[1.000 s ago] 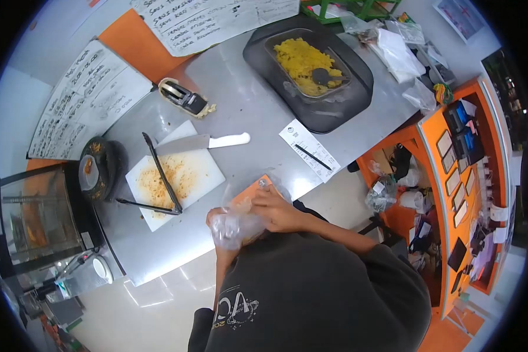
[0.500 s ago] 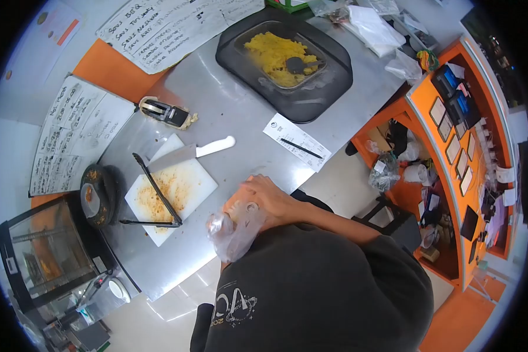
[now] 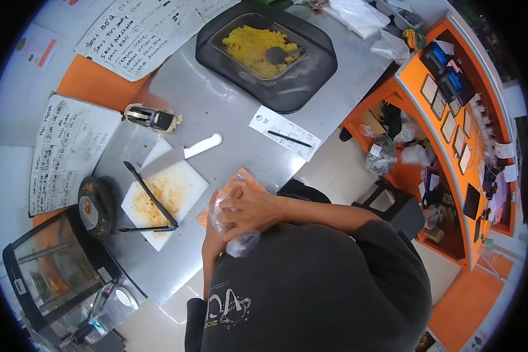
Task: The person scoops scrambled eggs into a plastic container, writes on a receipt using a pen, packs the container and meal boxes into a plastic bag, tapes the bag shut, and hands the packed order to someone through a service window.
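My right hand (image 3: 249, 206) is curled over a crumpled clear plastic bag (image 3: 242, 243) just in front of my chest. My left hand (image 3: 212, 239) comes up from below against the same bag, mostly covered by the bag and my right hand. Under and beyond the hands shows an orange sheet or wrapper (image 3: 244, 174), with more clear plastic beside it. What lies inside the bag is hidden. Left of the hands, a white cutting board (image 3: 185, 185) with brown crumbs carries black tongs (image 3: 154, 196) and a white-handled knife (image 3: 202, 146).
A black tray (image 3: 302, 97) holds a container of yellow food (image 3: 255, 50) with a dark scoop. A printed slip (image 3: 264, 122) with a black pen (image 3: 290, 139) lies nearby. A stone mortar (image 3: 102, 202), a tape dispenser (image 3: 152, 117) and a glass display case (image 3: 50, 252) stand leftward.
My hands have shifted slightly left and closed together over the plastic bag. The orange sheet beneath now shows more. The view has tilted a little; the tools on the board stay put.
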A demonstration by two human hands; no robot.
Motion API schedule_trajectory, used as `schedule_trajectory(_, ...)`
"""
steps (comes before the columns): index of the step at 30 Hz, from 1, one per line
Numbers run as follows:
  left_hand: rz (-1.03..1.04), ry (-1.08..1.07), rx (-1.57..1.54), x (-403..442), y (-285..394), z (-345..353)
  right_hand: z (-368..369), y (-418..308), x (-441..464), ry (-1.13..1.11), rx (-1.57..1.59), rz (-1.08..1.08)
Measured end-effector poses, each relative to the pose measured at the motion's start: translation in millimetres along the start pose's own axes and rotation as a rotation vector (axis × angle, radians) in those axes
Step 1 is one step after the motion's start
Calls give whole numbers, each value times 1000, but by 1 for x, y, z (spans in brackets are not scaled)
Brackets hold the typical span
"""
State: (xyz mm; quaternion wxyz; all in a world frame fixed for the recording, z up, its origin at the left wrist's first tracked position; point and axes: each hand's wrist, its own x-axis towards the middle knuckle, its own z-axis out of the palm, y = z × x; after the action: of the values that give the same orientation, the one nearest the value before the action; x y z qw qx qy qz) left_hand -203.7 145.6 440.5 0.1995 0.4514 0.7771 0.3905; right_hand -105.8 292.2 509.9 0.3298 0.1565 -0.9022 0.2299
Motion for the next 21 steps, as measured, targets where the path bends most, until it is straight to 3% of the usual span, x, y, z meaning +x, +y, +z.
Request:
schedule_trajectory(5,5,-57,-4,-6,4,13,-11,5,10,-193,-34,-157)
schedule_trajectory(8,8,-86,-20,-6,9,24,-17,9,-4,-358,29,-42)
schedule_trajectory(11,3,-102,-38,0,14,28,-38,19,-22,-386,315,309)
schedule_trajectory(14,-2,-87,-67,10,20,24,-39,38,-49,-418,363,478)
schedule_trajectory(17,-15,-20,-123,24,32,2,-28,49,-70,-352,259,456)
schedule_trajectory(21,9,36,-159,38,70,-38,-23,77,-93,-141,590,625)
